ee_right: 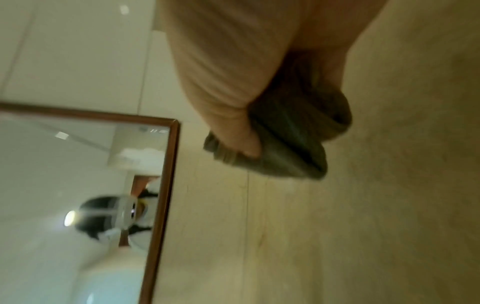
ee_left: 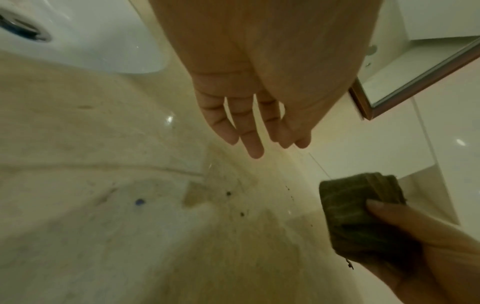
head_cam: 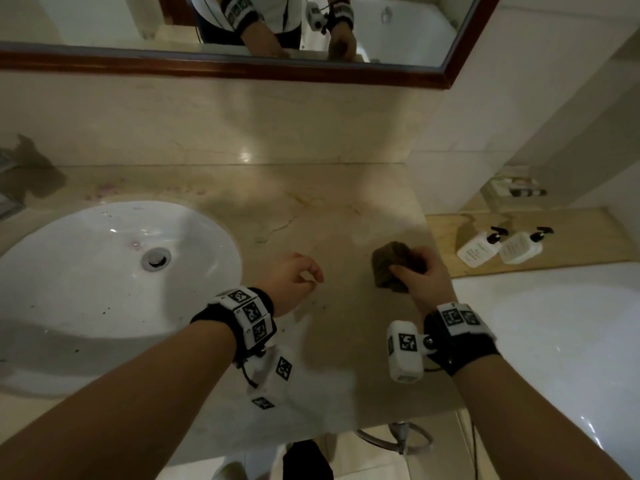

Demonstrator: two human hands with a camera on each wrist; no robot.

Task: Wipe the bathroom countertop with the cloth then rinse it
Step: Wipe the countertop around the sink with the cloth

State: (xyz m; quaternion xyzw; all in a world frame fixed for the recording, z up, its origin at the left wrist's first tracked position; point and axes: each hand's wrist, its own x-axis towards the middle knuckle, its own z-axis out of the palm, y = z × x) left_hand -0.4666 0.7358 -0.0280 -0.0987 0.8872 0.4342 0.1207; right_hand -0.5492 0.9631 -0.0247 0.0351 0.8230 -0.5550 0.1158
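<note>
Sitting folded into a thick, dark olive-brown wad on the beige stone worktop point(head_cam: 332, 209), to the right of the sink point(head_cam: 86, 271): the cloth point(head_cam: 393, 263), its layered edges showing at the far end, its weave looking coarse and damp-dark. Being gripped by the right hand point(head_cam: 420, 275), thumb lying across the near face and fingers curling over the top and far side; grip closed firmly around the cloth, pressing it down onto the worktop. Hovering between the cloth and the sink, holding nothing: the left hand point(head_cam: 294, 278), fingers point(ee_left: 246, 131) hanging relaxed and nearly straight in the left wrist view, grip loose and open, not touching the stone.

Showing on the worktop near the sink: small dark specks, a faint pinkish smear behind the basin, a thin crack-like vein further back. Lying on a lower ledge to the right of the cloth, well apart from it: two white pump bottles point(head_cam: 502, 245) with black heads, each bearing a label with small print too blurred for reading. Wrapping both wrists: black bands carrying white blocks printed with square black-and-white marker patterns, no legible words. Hanging above the sink and worktop: a wood-framed mirror point(head_cam: 242, 69), reflecting both hands and the wrist bands.
</note>
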